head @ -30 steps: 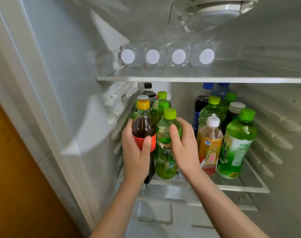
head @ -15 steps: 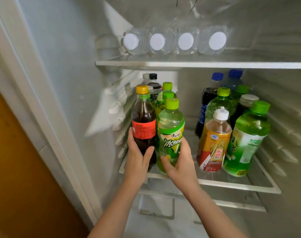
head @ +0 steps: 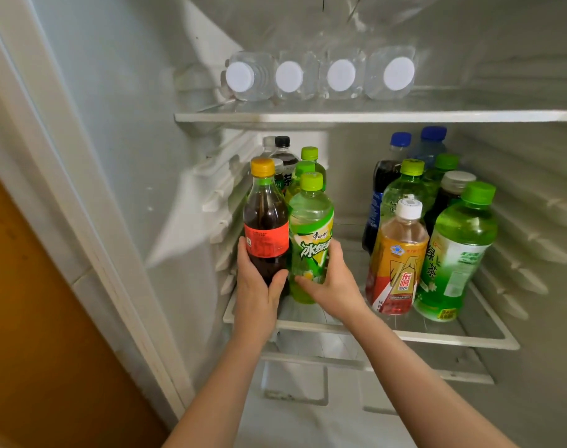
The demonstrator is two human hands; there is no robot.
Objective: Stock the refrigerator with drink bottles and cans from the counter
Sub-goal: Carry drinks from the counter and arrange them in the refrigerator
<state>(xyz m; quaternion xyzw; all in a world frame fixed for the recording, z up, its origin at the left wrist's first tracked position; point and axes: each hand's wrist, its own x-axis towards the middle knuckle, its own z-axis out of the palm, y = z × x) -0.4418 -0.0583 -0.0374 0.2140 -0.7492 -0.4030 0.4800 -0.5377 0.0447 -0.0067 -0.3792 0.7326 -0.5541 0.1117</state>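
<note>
Both hands have slid lower: left hand [head: 258,286] grips the dark cola bottle [head: 265,221], right hand [head: 332,282] the green tea bottle [head: 310,234].

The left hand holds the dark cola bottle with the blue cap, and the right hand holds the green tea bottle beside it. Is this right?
Not quite: in the head view the dark cola bottle in the left hand has a yellow-orange cap, not blue. The right hand does hold the green tea bottle beside it.

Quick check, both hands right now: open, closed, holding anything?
Left hand: closed around the dark cola bottle, low on its body.
Right hand: closed around the green iced-tea bottle, near its base.
</note>
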